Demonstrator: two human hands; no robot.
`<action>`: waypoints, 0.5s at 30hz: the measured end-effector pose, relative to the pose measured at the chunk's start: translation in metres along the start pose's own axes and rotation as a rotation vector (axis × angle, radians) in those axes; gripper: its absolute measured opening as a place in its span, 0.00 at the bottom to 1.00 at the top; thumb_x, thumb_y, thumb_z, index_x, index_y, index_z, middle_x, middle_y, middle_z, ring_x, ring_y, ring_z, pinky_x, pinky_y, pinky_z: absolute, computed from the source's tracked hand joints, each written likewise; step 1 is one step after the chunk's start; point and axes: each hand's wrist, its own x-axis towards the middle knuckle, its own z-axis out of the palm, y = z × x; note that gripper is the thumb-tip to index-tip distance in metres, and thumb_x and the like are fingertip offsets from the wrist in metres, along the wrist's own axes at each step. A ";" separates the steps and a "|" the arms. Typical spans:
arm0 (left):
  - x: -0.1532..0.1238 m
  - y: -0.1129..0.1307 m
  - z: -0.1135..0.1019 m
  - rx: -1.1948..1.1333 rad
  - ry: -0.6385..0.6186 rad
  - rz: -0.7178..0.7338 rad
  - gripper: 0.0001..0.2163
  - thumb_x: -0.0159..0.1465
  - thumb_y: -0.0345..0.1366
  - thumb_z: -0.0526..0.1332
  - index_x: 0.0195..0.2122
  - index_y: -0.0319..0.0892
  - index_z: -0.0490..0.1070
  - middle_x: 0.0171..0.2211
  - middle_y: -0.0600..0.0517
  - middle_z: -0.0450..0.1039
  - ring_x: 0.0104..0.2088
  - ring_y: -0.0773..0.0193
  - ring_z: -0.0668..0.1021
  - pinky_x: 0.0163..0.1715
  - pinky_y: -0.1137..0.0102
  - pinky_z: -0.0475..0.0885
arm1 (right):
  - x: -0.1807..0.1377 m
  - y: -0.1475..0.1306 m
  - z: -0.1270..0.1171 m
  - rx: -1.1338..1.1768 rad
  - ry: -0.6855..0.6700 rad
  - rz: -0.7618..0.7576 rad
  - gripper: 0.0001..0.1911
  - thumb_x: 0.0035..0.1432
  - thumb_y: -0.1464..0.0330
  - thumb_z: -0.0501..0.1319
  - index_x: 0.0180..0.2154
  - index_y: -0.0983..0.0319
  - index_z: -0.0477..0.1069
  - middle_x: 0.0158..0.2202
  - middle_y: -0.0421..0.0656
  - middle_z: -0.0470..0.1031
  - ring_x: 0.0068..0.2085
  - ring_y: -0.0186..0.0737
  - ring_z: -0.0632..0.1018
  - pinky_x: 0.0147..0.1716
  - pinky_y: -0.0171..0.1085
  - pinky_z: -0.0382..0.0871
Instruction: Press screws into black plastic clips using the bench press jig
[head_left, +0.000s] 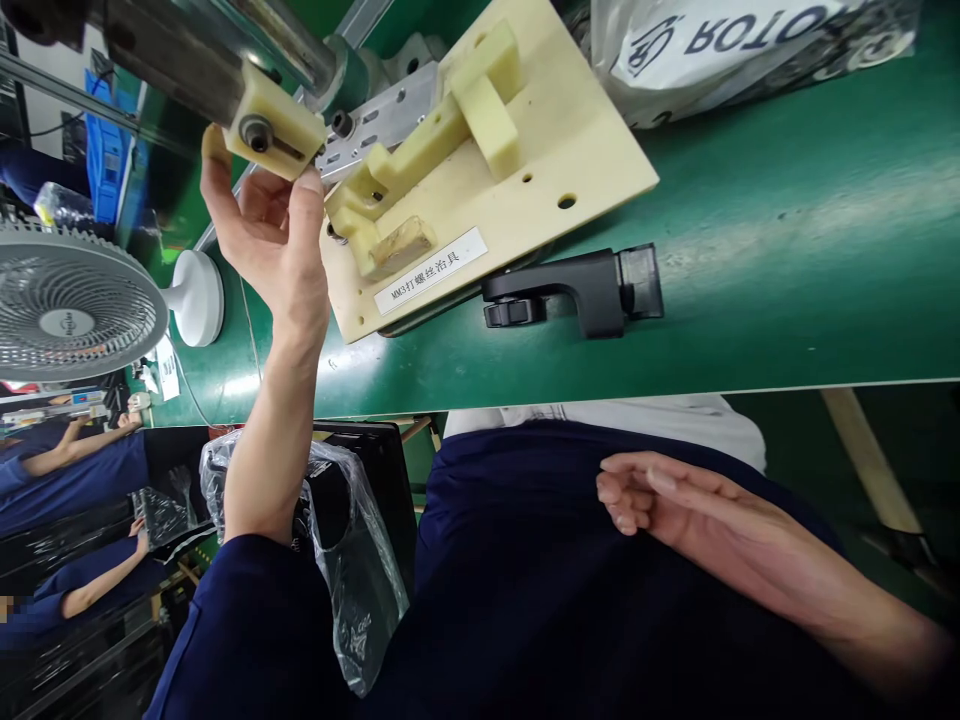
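My left hand (pixel 274 235) is raised at the press, its thumb and fingers around the lower end of a cream plastic block (pixel 281 125). A dark bolt sits in the block, which is fixed to the press's metal shaft (pixel 172 60). Below and to the right lies a cream fixture plate (pixel 577 140) with raised yellowish supports (pixel 420 150) and a printed label (pixel 431 270). In front of the plate, a black plastic bracket-like part (pixel 574 285) rests on the green bench. Over my lap, my right hand (pixel 675 500) hangs with loosely bent fingers, holding nothing visible.
A clear plastic bag of parts with printed lettering (pixel 727 60) lies at the back right. The bench (pixel 810 250) ends just before my waist. A grey fan (pixel 75 300) stands left. Plastic-wrapped black items (pixel 352 540) sit below the bench; other people are further left.
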 end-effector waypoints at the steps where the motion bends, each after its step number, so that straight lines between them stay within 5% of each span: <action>1: 0.000 0.000 -0.001 0.009 0.002 -0.002 0.35 0.57 0.64 0.61 0.60 0.58 0.51 0.49 0.57 0.70 0.54 0.57 0.76 0.48 0.61 0.79 | 0.000 0.001 -0.002 0.005 0.001 -0.003 0.20 0.38 0.53 0.76 0.33 0.55 0.80 0.30 0.46 0.76 0.28 0.38 0.75 0.29 0.37 0.70; 8: 0.003 0.007 0.001 -0.027 0.021 0.024 0.32 0.56 0.62 0.63 0.55 0.52 0.57 0.41 0.56 0.69 0.42 0.63 0.79 0.43 0.63 0.78 | 0.025 0.000 0.002 0.001 -0.135 -0.107 0.19 0.44 0.53 0.74 0.36 0.56 0.79 0.31 0.45 0.77 0.29 0.39 0.76 0.31 0.40 0.70; 15: 0.003 0.017 0.007 -0.173 0.102 0.015 0.31 0.53 0.49 0.69 0.52 0.44 0.57 0.37 0.52 0.69 0.38 0.63 0.75 0.36 0.67 0.75 | 0.046 -0.013 0.008 0.033 -0.266 -0.089 0.22 0.46 0.56 0.73 0.40 0.61 0.76 0.33 0.44 0.78 0.30 0.38 0.78 0.30 0.38 0.72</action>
